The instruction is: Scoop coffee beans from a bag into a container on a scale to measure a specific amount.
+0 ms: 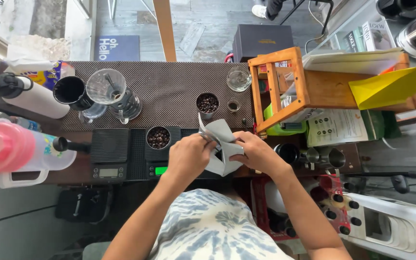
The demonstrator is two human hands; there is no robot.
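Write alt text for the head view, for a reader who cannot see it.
Seen from above, a person's left hand and right hand both grip a grey paper filter over a counter. Just beyond are two cups of coffee beans, one on a scale, with a wooden stand to the right.

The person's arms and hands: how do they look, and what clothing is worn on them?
Both arms are bare from the shoulder area down; no sleeves reach the forearms. The left hand and right hand have no gloves, and no watch or bracelet shows. The body wears a tie-dye shirt, pale with blue-grey patches.
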